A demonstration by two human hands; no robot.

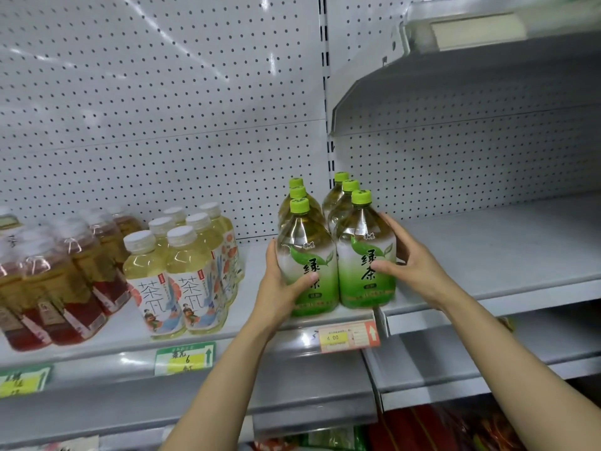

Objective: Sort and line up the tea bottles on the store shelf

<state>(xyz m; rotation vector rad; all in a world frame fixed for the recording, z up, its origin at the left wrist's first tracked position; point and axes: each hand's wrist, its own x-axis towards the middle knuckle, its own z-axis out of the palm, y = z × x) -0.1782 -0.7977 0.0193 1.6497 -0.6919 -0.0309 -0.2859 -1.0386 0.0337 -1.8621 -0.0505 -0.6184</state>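
Two rows of green tea bottles with lime caps stand at the right end of the grey shelf (260,330). My left hand (281,284) wraps the front bottle of the left row (309,255), thumb across its green label. My right hand (406,258) clasps the front bottle of the right row (366,252) from the right side, thumb on the label. Behind each front bottle stand two more. To the left are several pale yellow tea bottles with white caps (182,271), and further left several amber tea bottles with red labels (61,281).
A white pegboard wall backs the shelf. The neighbouring shelf bay (504,252) on the right holds nothing in view, with another shelf (487,70) above it. Price tags hang on the shelf edge: orange (348,336) and green (185,358). Red and green packages lie on the shelf below.
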